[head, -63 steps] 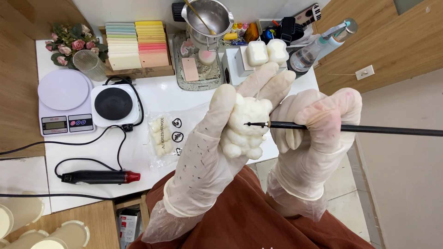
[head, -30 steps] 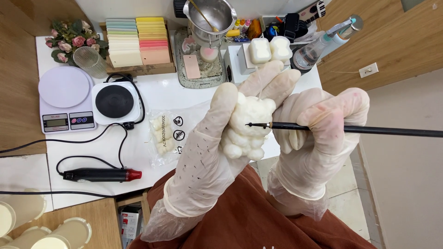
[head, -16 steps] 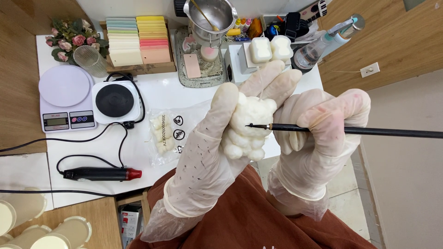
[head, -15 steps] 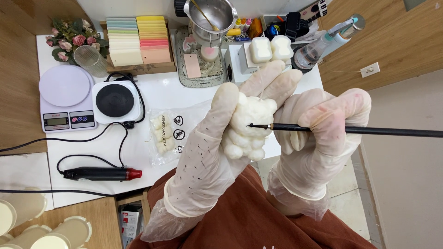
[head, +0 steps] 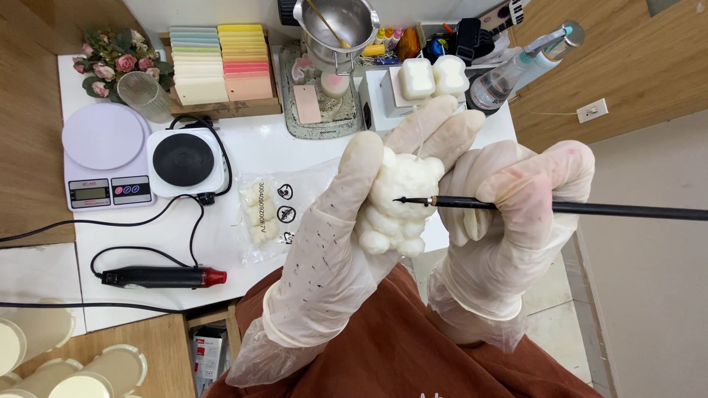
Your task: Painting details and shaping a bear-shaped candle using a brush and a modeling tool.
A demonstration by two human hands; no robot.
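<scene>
Two gloved hands held up over a white table (head: 295,151), in front of a brown apron (head: 398,346).

Left hand (head: 346,243): closed around a small white wax figure (head: 398,203), thumb on its left side, fingers behind and above it. Glove marked with many small dark specks. Figure in the air between both hands, lumpy and rounded, near the middle of the view.

Right hand (head: 509,221): pinching a thin black brush (head: 560,208), held level, handle going off to the right. Fine tip touching the figure, or just beside it; cannot tell which.

On the table, behind the hands: clear plastic bag (head: 269,214) with small white pieces, black round hot plate (head: 184,160), white scale (head: 103,155), black heat tool with red tip (head: 162,277) and its cable. Further back: stack of pastel blocks (head: 221,63), metal pitcher (head: 343,26), two white molds (head: 431,77), spray bottle (head: 523,66), small pink flowers (head: 110,66) next to a ribbed glass (head: 144,94).
</scene>
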